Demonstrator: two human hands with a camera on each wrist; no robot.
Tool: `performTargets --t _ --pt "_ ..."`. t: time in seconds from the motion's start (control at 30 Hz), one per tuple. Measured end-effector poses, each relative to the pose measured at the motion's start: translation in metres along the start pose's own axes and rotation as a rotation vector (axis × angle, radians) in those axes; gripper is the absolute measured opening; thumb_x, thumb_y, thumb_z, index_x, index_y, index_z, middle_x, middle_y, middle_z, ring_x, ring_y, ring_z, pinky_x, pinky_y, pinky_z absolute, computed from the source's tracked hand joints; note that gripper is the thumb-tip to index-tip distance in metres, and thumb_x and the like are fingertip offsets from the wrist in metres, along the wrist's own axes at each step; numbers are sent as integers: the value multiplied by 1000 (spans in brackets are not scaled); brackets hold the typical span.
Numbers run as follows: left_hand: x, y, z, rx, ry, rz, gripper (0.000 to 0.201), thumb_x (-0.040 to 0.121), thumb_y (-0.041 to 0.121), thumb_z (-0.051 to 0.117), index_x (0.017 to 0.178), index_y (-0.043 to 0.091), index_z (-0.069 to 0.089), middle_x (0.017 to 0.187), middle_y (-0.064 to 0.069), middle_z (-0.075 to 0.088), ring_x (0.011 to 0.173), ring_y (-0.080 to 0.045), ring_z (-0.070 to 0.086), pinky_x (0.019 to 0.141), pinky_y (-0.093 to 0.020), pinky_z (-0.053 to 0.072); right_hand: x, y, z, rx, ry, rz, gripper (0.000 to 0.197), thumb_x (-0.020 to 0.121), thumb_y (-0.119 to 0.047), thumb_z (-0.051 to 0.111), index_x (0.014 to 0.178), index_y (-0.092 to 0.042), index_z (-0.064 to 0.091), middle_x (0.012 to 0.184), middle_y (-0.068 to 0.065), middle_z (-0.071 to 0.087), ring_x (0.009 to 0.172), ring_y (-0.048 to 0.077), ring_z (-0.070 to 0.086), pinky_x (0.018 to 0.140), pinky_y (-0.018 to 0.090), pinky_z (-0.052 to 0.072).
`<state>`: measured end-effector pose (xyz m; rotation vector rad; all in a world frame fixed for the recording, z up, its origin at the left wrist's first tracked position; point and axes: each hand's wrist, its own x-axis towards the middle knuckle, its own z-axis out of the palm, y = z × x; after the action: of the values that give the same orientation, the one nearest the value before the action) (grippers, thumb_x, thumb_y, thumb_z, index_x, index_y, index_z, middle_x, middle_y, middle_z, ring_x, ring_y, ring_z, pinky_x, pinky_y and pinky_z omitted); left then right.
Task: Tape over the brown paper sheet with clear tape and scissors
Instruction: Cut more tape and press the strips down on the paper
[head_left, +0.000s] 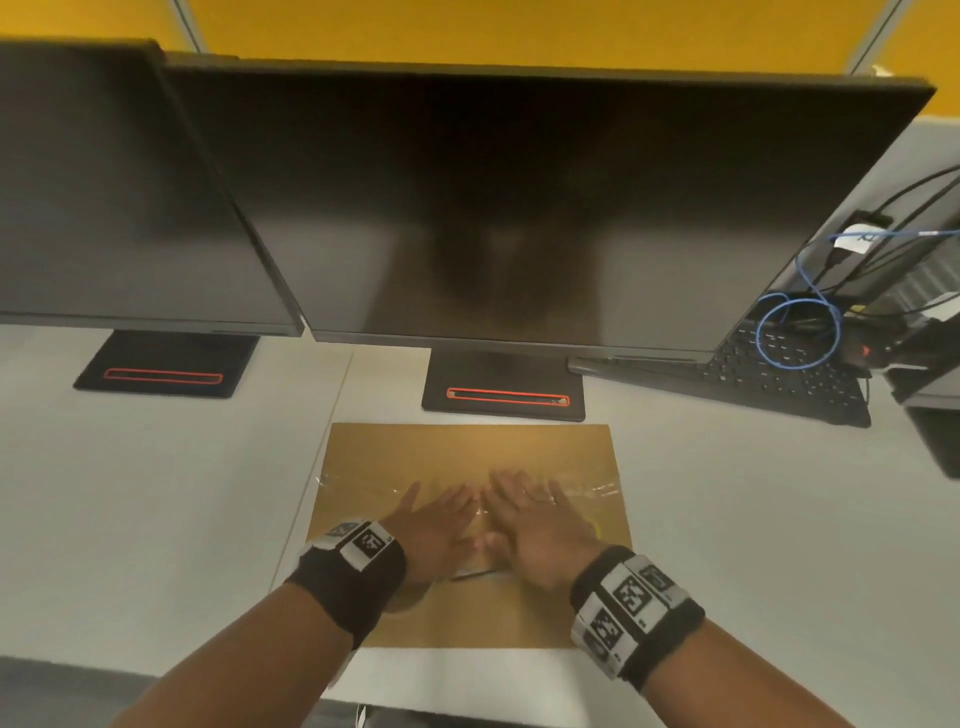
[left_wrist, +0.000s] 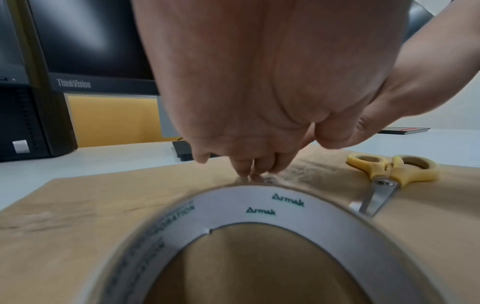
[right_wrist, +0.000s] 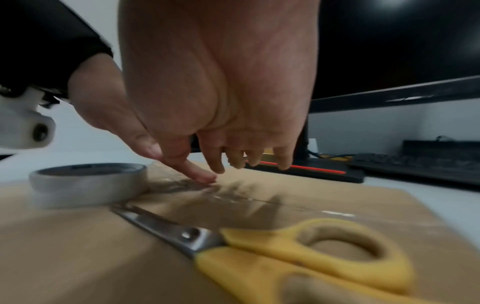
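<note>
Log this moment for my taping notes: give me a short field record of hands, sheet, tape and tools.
left hand: open, fingers flat on the tape strip
right hand: open, flat beside the left
brown paper sheet: flat on the desk
tape strip: laid across the sheet, edge to edge
tape roll: lying on the sheet
scissors: yellow handles, lying on the sheet
</note>
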<state>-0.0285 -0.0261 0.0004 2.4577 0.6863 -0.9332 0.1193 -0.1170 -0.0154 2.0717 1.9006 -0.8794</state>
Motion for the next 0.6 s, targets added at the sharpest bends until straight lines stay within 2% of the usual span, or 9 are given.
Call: performTargets --t 0.1,0.17,0.3,0.47,0.6 --pt "-6 -3 0 38 -28 -27 64 102 47 14 153 15 -5 162 -1 -11 149 -13 -9 117 -52 -14 15 -16 5 61 -86 -34 63 100 -45 25 152 -17 3 161 3 -9 149 19 -4 121 39 5" --pt "-6 -5 2 53 -43 -33 64 102 47 14 153 15 -7 162 -2 -13 149 -12 -10 116 -52 -14 20 -17 8 40 -152 -15 66 99 -49 24 152 -19 0 161 3 -11 149 18 -3 121 40 9" --pt "-7 -13 4 33 -55 -50 63 102 48 14 154 18 -5 162 2 -14 149 -10 -10 116 -53 -12 20 -18 6 -61 -231 24 73 94 -61 16 151 -22 -7 159 0 -19 148 17 -7 120 48 5" --pt "-18 -36 2 -134 -79 -148 64 101 52 13 154 21 -4 161 6 -15 149 -8 -8 118 -51 -11 22 -23 -4 -124 -315 44 76 95 -61 22 150 -22 -13 156 -1 -25 148 18 -10 119 52 0" --pt "-28 -56 0 -264 -69 -211 60 102 51 12 153 25 -3 162 6 -13 150 -11 -6 119 -51 -10 23 -22 -5 -106 -319 48 76 94 -61 22 150 -22 -12 157 -1 -24 148 19 -9 118 53 -1"
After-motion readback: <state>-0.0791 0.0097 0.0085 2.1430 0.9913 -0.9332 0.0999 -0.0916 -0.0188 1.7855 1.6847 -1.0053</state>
